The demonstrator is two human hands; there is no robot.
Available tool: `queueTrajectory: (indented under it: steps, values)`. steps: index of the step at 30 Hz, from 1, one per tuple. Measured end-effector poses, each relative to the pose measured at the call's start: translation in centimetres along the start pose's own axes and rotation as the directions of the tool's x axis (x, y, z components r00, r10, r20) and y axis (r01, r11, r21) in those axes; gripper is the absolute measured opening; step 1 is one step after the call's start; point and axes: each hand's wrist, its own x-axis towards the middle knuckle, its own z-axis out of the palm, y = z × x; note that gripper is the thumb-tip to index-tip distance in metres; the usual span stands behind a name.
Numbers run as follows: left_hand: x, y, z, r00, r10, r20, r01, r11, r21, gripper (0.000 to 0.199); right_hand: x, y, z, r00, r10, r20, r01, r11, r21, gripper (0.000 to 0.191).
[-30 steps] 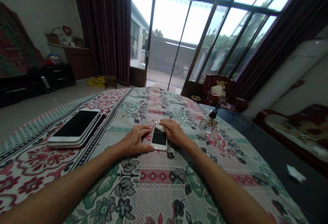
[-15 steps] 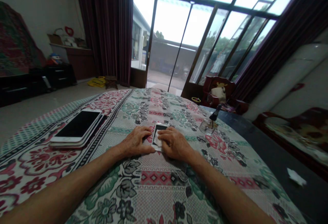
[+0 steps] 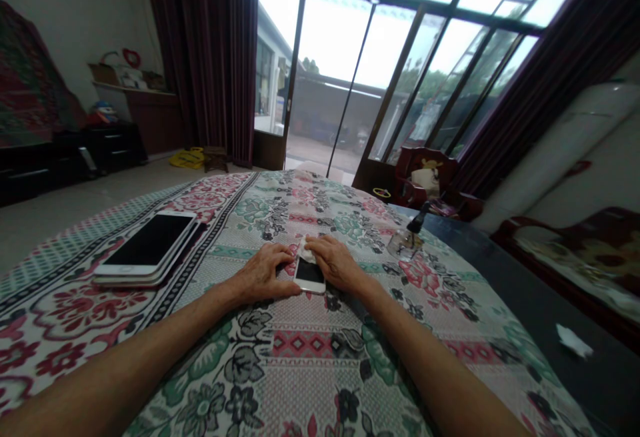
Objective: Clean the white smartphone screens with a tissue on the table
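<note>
A white smartphone (image 3: 310, 273) with a dark screen lies face up on the patterned tablecloth. My left hand (image 3: 264, 271) is curved along its left side, thumb at the near left corner and fingers at the left edge, steadying it. With bent fingers, my right hand (image 3: 336, 262) presses a small white wad (image 3: 305, 250), tissue or cloth, onto the far end of the screen. The right fingers partly cover the wad and the phone's far right side.
Left of my hands sits a stack of phones (image 3: 147, 250). A glass bottle with a black-topped stem (image 3: 406, 242) stands to the right. Crumpled white paper (image 3: 574, 341) lies on the dark surface at far right. Beyond the table are a wooden chair (image 3: 427, 170) and glass doors.
My right hand has slid the white wad from the lower part of the screen to its far end, uncovering the near part. The left hand stays at the phone's left side.
</note>
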Motion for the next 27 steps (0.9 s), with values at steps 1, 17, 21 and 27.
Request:
queueTrajectory:
  steps: [1, 17, 21, 27]
  values:
    - [0.0, 0.1, -0.1, 1.0, 0.0, 0.005, 0.0, 1.0, 0.002, 0.045, 0.1, 0.2, 0.0, 1.0, 0.012, -0.003, -0.012, 1.0, 0.003, 0.03]
    - [-0.1, 0.0, 0.0, 0.999, 0.032, 0.003, -0.032, 0.999, -0.011, 0.038, -1.6, -2.8, -1.6, 0.999, 0.044, 0.032, -0.038, 0.985, -0.169, 0.015]
    - [-0.1, -0.1, 0.1, 0.999, 0.052, 0.007, -0.052, 0.999, 0.0, 0.039, -1.7, -4.2, -1.8, 0.996, 0.011, 0.092, 0.0, 0.993, -0.117, 0.014]
    - [-0.1, 0.0, 0.1, 0.998, 0.061, -0.003, -0.061, 0.998, 0.009, 0.042, -2.0, -4.6, -1.6, 0.999, -0.03, 0.045, 0.03, 1.0, 0.002, 0.018]
